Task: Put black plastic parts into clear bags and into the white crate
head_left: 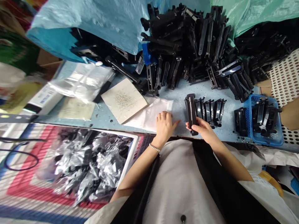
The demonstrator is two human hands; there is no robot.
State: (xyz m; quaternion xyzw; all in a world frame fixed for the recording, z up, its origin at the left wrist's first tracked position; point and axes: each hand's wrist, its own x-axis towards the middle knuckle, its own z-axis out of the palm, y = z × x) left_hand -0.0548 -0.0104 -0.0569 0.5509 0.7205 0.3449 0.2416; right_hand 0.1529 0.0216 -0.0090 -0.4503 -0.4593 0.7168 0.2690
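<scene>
My right hand (201, 128) grips the lower end of a long black plastic part (191, 109), held over the front of the bench with its far end pointing away from me. On a flat clear plastic bag (149, 112) rests my left hand (164, 125), its thumb stretched out to the side and its fingers laid over the bag. Just right of the held part, several similar black parts (209, 110) lie side by side in a row. Partly over the bag's left side lies a pale square board (125, 100) with small grains on it.
A large heap of black parts (177, 43) covers the back, beside a blue plastic sack (88, 21). At right stands a blue basket (279, 124) of parts. More clear bags (84, 81) lie at left. Below, a crate (133, 152) holds bagged parts.
</scene>
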